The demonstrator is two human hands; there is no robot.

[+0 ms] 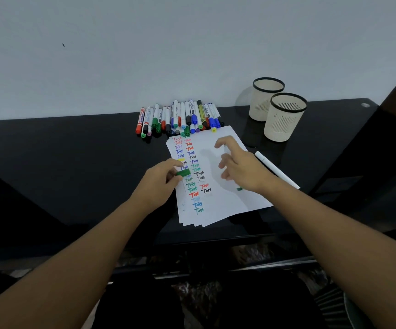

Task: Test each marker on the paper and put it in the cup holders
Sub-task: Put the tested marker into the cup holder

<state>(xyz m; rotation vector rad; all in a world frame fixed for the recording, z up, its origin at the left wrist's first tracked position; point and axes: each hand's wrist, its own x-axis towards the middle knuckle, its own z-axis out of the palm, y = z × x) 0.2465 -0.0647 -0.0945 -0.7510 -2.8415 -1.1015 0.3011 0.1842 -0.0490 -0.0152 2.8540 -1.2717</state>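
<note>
Testing looks mid-step: your left hand (160, 180) pinches a green cap (184, 172) over the left edge of the paper (218, 176), with many "Test" marks down. Untested markers (180, 118) lie along the table's (61, 162) far edge. Your right hand (239, 167), fingers loosely spread, grips nothing I can see; a white marker (275, 169) lies beyond it, near the green smear. Next, probably recap, then drop it into the cup holders (277, 108) at the far right corner.
</note>
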